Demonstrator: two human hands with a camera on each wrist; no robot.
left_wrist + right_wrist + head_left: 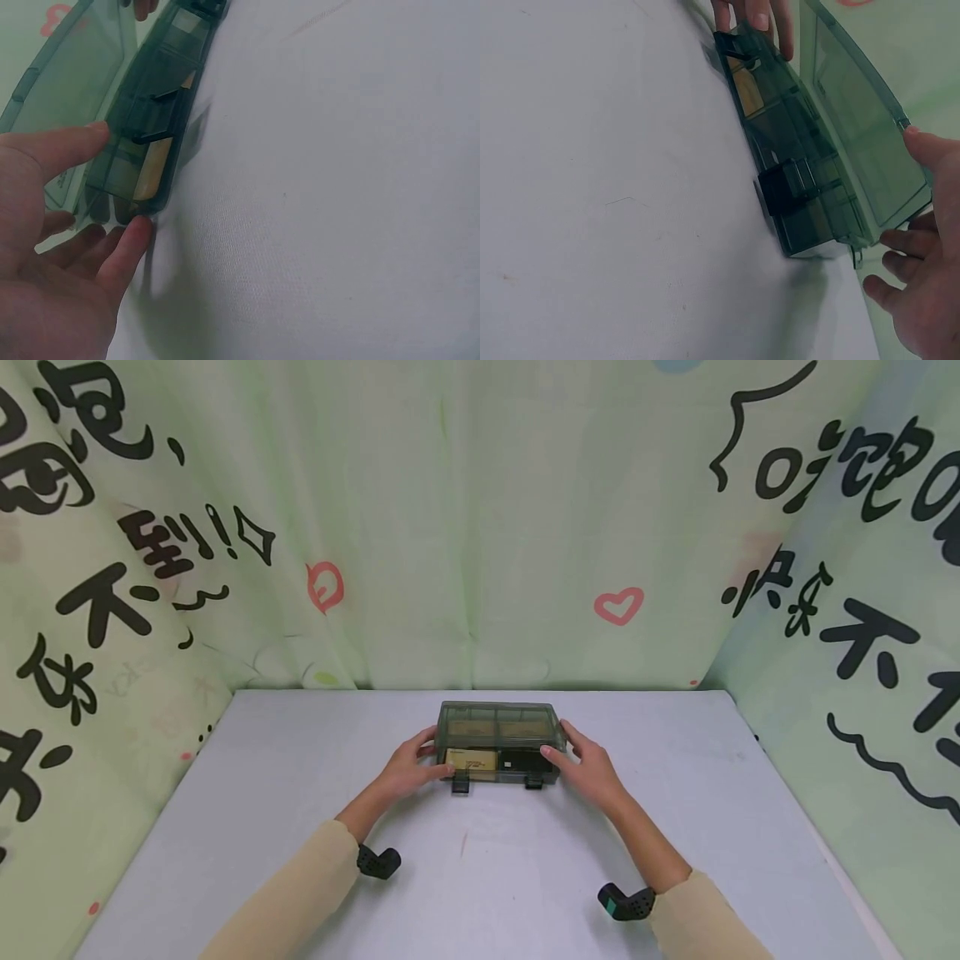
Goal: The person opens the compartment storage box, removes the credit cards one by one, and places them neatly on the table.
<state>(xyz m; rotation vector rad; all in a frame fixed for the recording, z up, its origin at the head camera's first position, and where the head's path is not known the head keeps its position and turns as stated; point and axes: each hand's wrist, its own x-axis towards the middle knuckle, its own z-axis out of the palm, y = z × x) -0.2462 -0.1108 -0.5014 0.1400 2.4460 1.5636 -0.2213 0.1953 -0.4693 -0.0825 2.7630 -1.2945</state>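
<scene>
A translucent dark green plastic storage box (506, 777) stands on the table, its hinged lid (862, 120) tilted up from the base. Inside, a yellow-tan packet (471, 761) lies at the left and a black item (519, 761) at the right. My left hand (408, 766) holds the box's left end, thumb at the front and fingers round the end. At the right end, my right hand (592, 770) grips the lid, thumb on its edge and the other fingers close to the hinge side. Dividers part the base into compartments.
A white cloth covers the table (510, 877). Curtains (465, 527) with black writing and red hearts hang behind it and along both sides. A black wrist device (378, 862) sits at the left cuff, another black device (626, 902) at the right cuff.
</scene>
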